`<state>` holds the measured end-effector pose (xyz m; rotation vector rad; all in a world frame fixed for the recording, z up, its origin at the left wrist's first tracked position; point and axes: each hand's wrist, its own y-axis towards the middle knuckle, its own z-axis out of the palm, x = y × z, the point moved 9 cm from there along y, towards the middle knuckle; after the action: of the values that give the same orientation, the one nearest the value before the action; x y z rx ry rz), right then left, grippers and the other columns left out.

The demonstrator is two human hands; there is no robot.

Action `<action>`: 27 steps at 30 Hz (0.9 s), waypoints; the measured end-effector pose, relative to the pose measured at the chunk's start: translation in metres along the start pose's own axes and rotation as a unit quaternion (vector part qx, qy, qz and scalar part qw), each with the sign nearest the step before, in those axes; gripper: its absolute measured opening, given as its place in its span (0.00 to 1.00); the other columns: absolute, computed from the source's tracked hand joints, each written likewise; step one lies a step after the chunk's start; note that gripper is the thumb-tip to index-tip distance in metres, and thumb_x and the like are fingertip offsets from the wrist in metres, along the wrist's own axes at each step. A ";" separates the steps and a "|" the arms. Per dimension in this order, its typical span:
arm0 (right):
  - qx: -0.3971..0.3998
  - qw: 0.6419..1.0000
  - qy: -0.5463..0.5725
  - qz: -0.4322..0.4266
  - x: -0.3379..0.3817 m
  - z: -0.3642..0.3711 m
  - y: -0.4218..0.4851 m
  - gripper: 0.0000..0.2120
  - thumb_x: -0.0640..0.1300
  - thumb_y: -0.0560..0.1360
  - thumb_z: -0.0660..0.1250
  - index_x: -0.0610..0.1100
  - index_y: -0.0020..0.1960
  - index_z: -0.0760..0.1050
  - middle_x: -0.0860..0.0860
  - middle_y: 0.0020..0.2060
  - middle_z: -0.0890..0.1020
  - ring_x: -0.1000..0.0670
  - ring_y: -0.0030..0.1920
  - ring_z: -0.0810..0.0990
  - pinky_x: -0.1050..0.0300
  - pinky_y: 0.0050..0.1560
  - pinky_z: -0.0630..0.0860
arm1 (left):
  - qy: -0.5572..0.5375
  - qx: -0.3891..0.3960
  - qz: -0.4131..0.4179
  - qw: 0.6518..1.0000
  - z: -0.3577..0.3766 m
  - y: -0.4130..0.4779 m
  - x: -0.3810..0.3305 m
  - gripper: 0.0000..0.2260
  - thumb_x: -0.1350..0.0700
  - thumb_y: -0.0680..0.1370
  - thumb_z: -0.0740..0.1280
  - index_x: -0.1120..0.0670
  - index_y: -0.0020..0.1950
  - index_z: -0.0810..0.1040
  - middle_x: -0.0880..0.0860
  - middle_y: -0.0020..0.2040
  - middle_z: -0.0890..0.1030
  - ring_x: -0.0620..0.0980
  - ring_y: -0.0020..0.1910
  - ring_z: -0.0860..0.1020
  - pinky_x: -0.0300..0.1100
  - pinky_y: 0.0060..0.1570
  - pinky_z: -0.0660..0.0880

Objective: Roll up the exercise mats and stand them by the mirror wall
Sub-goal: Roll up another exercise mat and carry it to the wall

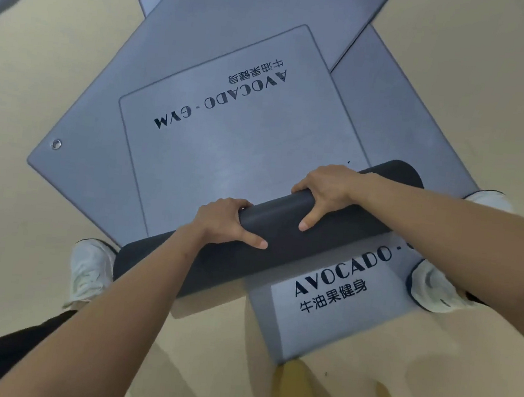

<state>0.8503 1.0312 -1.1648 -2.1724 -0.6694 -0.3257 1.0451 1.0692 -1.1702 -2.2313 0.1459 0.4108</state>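
Rolling is in hand. Your left hand (228, 224) and right hand (327, 189) both clasp the dark roll (342, 227), fingers curled over it, at the near end of the top mat (227, 148) on the floor (39, 75). Next, push evenly toward the far edge. Lettering reads "AVOCADO - GYM" and "牛油果健身".

The rolled mat (287, 221) looks like matt dark rubbery foam, zero shine. The flat mats (227, 148) have a smooth grey surface with a faint brushed sheen, plus shiny metal eyelets (56, 144). The beige floor (39, 75) looks smooth.
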 end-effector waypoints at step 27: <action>-0.212 0.971 -0.091 -0.056 0.022 0.007 -0.001 0.39 0.75 0.73 0.57 0.48 0.71 0.75 0.48 0.65 0.80 0.43 0.64 0.75 0.44 0.66 0.69 | 0.154 -0.202 0.066 0.965 0.074 -0.046 0.010 0.56 0.19 0.66 0.60 0.50 0.84 0.53 0.54 0.83 0.59 0.58 0.80 0.59 0.58 0.78 0.55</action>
<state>0.8677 1.0448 -1.1587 -2.5996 -0.8907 -0.3570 1.0471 1.1554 -1.1839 -2.6897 0.4090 0.1703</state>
